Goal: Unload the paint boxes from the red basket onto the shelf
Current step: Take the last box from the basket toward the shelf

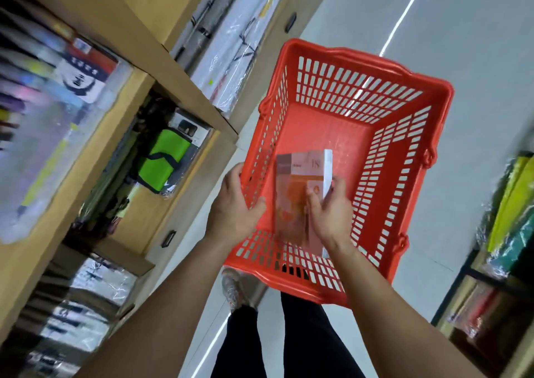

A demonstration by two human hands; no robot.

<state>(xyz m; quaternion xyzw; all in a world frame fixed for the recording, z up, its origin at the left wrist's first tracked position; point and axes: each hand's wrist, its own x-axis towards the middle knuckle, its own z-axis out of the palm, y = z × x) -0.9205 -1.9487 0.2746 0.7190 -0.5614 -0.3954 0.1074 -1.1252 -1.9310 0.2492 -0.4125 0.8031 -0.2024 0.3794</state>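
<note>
My left hand [234,204] grips the near left edge of the red basket [404,152], thumb curled over the rim and the other fingers down the outside of the slatted wall. The basket tilts away from me above the pale floor [476,59].

My right hand [329,212] reaches inside the basket and closes on a paint box [294,192], a flat box with an orange and pink printed face and a white side. My fingers press on the printed face near the white edge; the thumb is hidden behind the box, so I cannot see how far round it wraps. The box stands tilted on its long edge against the basket's near wall, its lower end down by the basket floor. I see only this one box in the basket; the rest of the red bottom is bare.

The wooden shelf [185,100] runs along my left, just beside the basket. Its compartments hold plastic-wrapped packs, blurred at the far left, and a bright green pouch [161,160] sits in the compartment nearest my left hand. Below the basket I see my dark trousers [306,334] and one shoe [234,291].
</note>
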